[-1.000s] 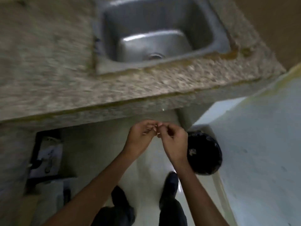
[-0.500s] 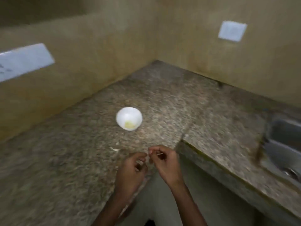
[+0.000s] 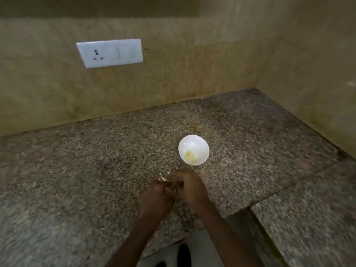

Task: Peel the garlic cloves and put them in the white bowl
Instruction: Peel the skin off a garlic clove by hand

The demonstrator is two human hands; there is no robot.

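2 hands [image 3: 173,191] just before the white bowl [image 3: 193,149], perhaps pinching garlic skin [image 3: 162,177].

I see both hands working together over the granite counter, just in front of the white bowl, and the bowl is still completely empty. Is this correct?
Not quite. In the head view the white bowl is not empty: a small pile of yellowish pieces lies in it. The rest holds: the left hand and right hand meet over the granite counter, just in front of the bowl.

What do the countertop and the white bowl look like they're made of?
Countertop: likely polished granite, judging by its brown-and-grey speckled grain. White bowl: smooth, uniformly white with a soft sheen, so ceramic or plastic; the picture leaves that open.
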